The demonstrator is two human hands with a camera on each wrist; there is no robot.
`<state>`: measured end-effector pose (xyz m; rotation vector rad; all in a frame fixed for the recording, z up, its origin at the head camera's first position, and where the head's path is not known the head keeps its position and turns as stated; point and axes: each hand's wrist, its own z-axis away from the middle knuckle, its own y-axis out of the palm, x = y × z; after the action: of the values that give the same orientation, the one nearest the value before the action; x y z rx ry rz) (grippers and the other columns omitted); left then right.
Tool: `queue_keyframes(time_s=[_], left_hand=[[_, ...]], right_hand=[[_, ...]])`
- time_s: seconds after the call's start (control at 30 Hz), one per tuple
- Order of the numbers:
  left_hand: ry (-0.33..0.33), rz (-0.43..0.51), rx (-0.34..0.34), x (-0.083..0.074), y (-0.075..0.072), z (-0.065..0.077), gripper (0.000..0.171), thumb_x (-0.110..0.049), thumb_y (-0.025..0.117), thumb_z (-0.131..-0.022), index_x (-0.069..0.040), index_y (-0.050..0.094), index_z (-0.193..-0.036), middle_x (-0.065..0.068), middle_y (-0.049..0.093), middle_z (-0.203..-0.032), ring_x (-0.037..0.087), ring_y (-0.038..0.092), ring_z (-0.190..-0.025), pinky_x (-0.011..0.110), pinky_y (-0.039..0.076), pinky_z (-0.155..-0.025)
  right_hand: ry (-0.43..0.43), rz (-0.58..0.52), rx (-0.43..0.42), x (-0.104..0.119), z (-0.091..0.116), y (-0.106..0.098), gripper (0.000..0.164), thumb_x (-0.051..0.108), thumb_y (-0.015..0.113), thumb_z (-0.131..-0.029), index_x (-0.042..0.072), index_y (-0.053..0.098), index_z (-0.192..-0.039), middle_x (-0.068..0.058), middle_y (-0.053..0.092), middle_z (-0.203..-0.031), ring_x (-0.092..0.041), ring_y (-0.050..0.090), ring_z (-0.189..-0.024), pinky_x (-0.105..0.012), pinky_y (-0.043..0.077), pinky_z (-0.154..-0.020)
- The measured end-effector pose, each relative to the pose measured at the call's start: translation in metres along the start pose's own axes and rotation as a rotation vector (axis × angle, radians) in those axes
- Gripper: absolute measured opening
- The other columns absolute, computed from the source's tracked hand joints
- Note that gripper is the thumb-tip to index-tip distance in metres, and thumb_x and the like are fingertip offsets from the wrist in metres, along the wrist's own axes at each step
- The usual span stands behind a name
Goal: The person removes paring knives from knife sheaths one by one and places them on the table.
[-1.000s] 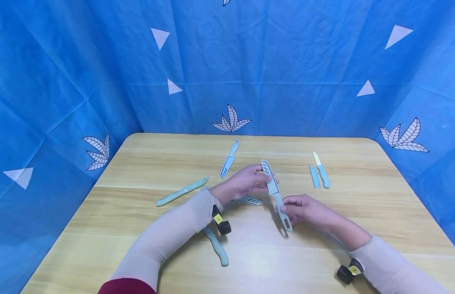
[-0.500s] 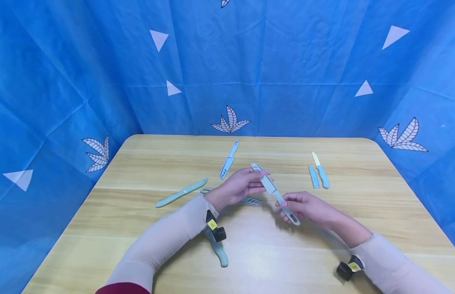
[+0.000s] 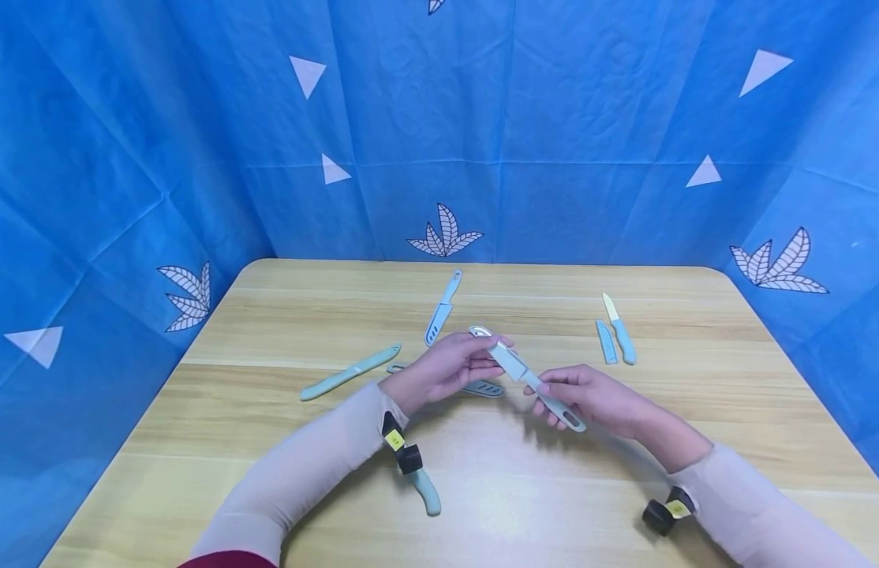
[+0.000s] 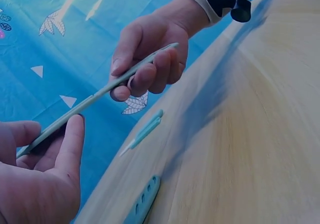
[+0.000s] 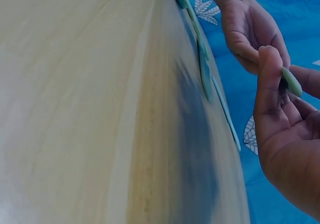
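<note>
A pale green knife in its slotted sheath (image 3: 510, 363) is held above the table between both hands. My left hand (image 3: 454, 364) pinches the sheathed blade end between thumb and fingers, which also shows in the left wrist view. The knife's handle, with an oblong hole at its end, is gripped by my right hand (image 3: 589, 398). In the right wrist view only the handle's butt (image 5: 291, 82) shows past the fingers. Under my left hand lies another sheathed knife (image 3: 484, 388), partly hidden by that hand.
Farther back on the table (image 3: 525, 505) lies a sheathed knife (image 3: 443, 309). A slim green knife (image 3: 350, 372) is at left. One curved handle (image 3: 427, 493) shows beyond my left forearm. At right are an unsheathed knife (image 3: 622, 335) and a loose sheath (image 3: 606, 341).
The held knife has turned from steep to a flatter slant, its sheathed end swinging left and down with my left hand. My right hand has shifted slightly upward in the view.
</note>
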<state>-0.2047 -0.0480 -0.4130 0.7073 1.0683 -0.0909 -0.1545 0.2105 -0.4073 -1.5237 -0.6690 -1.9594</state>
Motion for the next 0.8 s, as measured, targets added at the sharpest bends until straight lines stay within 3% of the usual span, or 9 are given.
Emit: queue_keyframes(time_s=[0.27, 0.8], left_hand=[[-0.005, 0.007, 0.025, -0.002, -0.008, 0.010, 0.036, -0.011, 0.057, -0.099, 0.009, 0.055, -0.129, 0.024, 0.064, -0.120, 0.028, 0.066, -0.108, 0.033, 0.054, -0.094], [-0.034, 0.020, 0.030, 0.004, -0.022, 0.028, 0.035, -0.010, 0.058, -0.098, 0.008, 0.056, -0.129, 0.027, 0.060, -0.125, 0.032, 0.063, -0.112, 0.032, 0.052, -0.096]], right_hand=[[-0.005, 0.032, -0.010, 0.002, -0.005, 0.000, 0.043, 0.022, 0.050, -0.104, -0.017, 0.053, -0.122, -0.011, 0.066, -0.089, -0.013, 0.060, -0.071, -0.023, 0.053, -0.063], [0.015, 0.068, -0.002, 0.005, -0.013, 0.000, 0.043, 0.023, 0.055, -0.101, -0.014, 0.054, -0.124, -0.017, 0.069, -0.098, -0.012, 0.058, -0.068, -0.020, 0.052, -0.059]])
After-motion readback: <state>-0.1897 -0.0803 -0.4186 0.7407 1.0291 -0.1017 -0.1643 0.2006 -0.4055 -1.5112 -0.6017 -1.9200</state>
